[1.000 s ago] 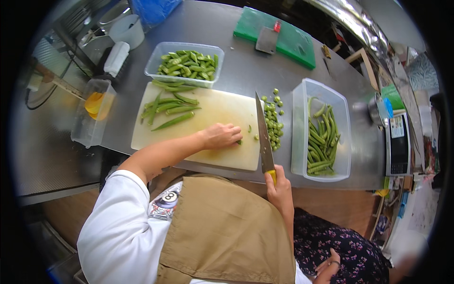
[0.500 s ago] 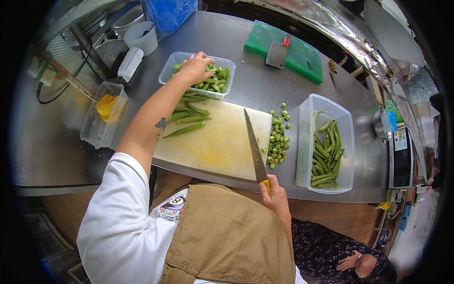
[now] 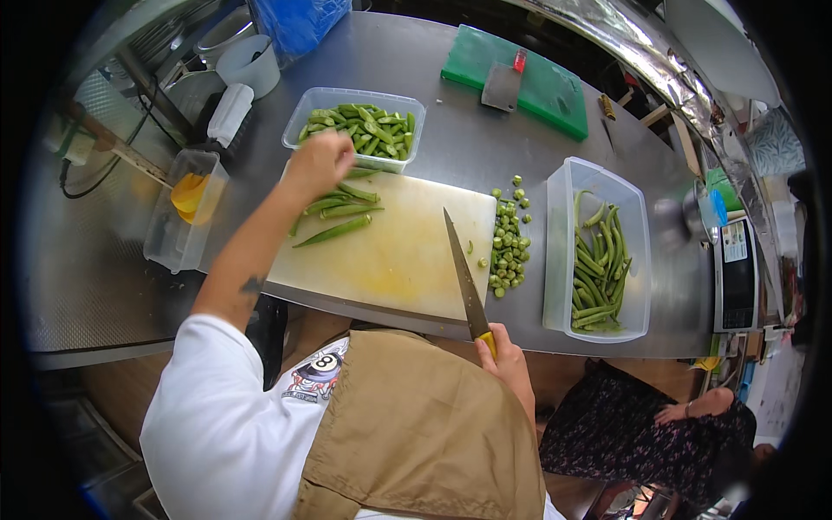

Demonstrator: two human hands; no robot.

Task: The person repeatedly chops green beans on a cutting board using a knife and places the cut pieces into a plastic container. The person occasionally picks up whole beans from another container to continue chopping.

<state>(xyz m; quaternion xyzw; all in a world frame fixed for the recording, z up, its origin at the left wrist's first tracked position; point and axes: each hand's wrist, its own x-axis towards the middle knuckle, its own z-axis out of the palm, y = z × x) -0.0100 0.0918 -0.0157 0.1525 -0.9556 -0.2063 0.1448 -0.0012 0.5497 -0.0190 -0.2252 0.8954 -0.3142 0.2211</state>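
Observation:
A knife [image 3: 465,276] with a long blade and a yellow handle is gripped in my right hand [image 3: 510,357], its blade slanting up over the right side of the white cutting board [image 3: 416,234]. My left hand [image 3: 322,163] hovers at the board's upper left, fingers curled; whatever they may hold is hidden. Several whole okra pods [image 3: 334,230] lie just below that hand. Beyond it stands a clear plastic tub [image 3: 289,130] of cut okra pieces [image 3: 373,128]. Trimmed okra caps [image 3: 510,251] are heaped along the board's right edge.
A larger clear bin [image 3: 553,251] with whole okra stands at the right. At the back, a cleaver [image 3: 502,87] rests on a green board [image 3: 550,97]. A small tub with yellow items [image 3: 189,195] sits at left. Another person's dark patterned clothing [image 3: 624,425] shows lower right.
My left hand has moved from over the tub of cut okra down and left toward the whole pods. The knife stays in my right hand. The other person has shifted right.

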